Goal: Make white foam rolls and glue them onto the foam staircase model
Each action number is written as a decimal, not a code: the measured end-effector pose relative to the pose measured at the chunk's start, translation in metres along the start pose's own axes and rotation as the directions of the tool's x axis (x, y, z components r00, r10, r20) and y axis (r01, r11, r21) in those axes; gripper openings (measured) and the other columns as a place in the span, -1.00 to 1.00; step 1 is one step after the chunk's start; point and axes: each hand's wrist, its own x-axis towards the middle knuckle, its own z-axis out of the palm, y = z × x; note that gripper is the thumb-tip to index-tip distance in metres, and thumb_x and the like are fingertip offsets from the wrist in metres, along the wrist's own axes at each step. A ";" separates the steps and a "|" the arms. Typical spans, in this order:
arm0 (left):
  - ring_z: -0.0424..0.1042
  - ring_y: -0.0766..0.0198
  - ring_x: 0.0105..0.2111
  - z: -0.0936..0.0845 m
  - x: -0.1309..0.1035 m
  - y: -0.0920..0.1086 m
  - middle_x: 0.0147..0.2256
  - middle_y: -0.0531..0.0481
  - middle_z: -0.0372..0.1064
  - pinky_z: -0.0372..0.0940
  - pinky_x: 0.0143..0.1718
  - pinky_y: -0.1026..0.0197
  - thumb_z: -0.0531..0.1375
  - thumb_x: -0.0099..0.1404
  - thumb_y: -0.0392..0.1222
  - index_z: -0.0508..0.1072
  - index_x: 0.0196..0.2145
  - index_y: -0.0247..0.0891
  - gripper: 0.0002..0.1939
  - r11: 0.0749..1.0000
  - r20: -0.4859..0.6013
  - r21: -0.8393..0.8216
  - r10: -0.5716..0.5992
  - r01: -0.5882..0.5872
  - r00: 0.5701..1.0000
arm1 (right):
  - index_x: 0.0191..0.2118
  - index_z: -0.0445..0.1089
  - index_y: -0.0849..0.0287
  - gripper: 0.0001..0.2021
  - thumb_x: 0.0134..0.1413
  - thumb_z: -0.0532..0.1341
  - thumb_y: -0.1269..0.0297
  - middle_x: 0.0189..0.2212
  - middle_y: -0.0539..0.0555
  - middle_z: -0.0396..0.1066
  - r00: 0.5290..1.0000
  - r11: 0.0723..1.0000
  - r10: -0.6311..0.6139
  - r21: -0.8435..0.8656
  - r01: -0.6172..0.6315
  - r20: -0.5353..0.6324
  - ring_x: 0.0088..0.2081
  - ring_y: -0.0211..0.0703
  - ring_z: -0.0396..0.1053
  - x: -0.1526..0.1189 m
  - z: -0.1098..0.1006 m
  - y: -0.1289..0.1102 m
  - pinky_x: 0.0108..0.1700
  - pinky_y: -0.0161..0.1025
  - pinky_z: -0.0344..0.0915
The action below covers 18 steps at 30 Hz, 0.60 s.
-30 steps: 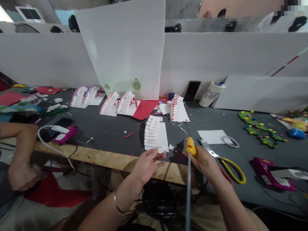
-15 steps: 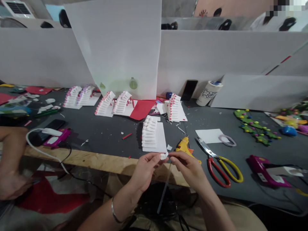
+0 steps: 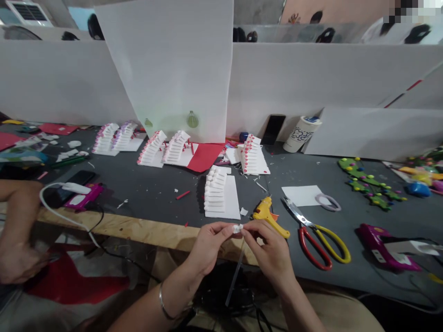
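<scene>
A small white piece (image 3: pixel 237 228), uneven in outline, its finer shape too small to tell, is pinched between the fingertips of the left hand (image 3: pixel 209 249) and right hand (image 3: pixel 272 251), near centre. Just beyond, slightly left, an all-white stepped model (image 3: pixel 215 191) stands on a flat white base (image 3: pixel 233 198).

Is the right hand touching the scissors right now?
Apart. The head view shows it: a strip of dark tabletop separates the right hand from the red handle of the scissors.
</scene>
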 end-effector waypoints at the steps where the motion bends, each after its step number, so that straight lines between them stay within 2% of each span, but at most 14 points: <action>1: 0.48 0.18 -0.32 0.001 0.000 0.001 -0.38 -0.15 0.56 0.30 -0.09 0.14 0.41 0.00 -0.06 0.62 -0.41 -0.35 -0.72 1.000 0.006 -0.016 -0.005 0.005 1.000 | -0.36 0.46 0.13 -0.86 0.16 0.19 0.25 -0.42 0.07 0.47 0.999 0.999 -0.043 -0.026 0.043 -0.018 -0.40 -0.20 0.41 -0.001 0.000 0.000 -0.37 -0.30 0.37; 6: 0.48 0.18 -0.31 0.006 0.000 0.003 -0.38 -0.14 0.55 0.30 -0.02 0.09 0.42 -0.02 -0.07 0.61 -0.43 -0.36 -0.72 0.996 0.029 -0.085 -0.030 0.032 0.999 | -0.31 0.46 0.12 -0.88 0.19 0.17 0.34 -0.38 0.08 0.50 0.962 0.953 -0.258 -0.184 0.239 -0.091 -0.34 -0.20 0.48 -0.003 0.000 -0.001 -0.26 -0.29 0.45; 12: 0.49 0.18 -0.28 0.010 0.002 0.003 -0.36 -0.14 0.55 0.29 0.02 0.07 0.42 -0.02 -0.09 0.60 -0.43 -0.37 -0.73 0.988 0.045 -0.130 -0.074 0.079 0.996 | -0.21 0.48 0.11 -0.85 0.20 0.16 0.41 -0.35 0.09 0.52 0.892 0.851 -0.442 -0.359 0.384 -0.095 -0.34 -0.20 0.49 -0.007 0.000 0.008 -0.24 -0.27 0.47; 15: 0.50 0.18 -0.29 0.010 0.003 0.002 -0.36 -0.14 0.56 0.30 0.02 0.08 0.42 -0.02 -0.09 0.60 -0.43 -0.38 -0.72 0.987 0.044 -0.123 -0.099 0.104 0.994 | -0.07 0.45 0.12 -0.77 0.20 0.15 0.46 -0.31 0.11 0.52 0.840 0.781 -0.540 -0.401 0.479 -0.047 -0.31 -0.17 0.48 -0.007 -0.003 0.015 -0.22 -0.23 0.47; 18: 0.51 0.17 -0.29 0.010 0.003 0.002 -0.36 -0.15 0.56 0.31 0.00 0.08 0.43 -0.05 -0.09 0.59 -0.44 -0.39 -0.71 0.986 0.048 -0.120 -0.111 0.116 0.993 | 0.05 0.39 0.16 -0.68 0.21 0.12 0.49 -0.25 0.16 0.51 0.802 0.724 -0.595 -0.395 0.565 0.056 -0.25 -0.13 0.47 -0.004 -0.010 0.017 -0.18 -0.20 0.45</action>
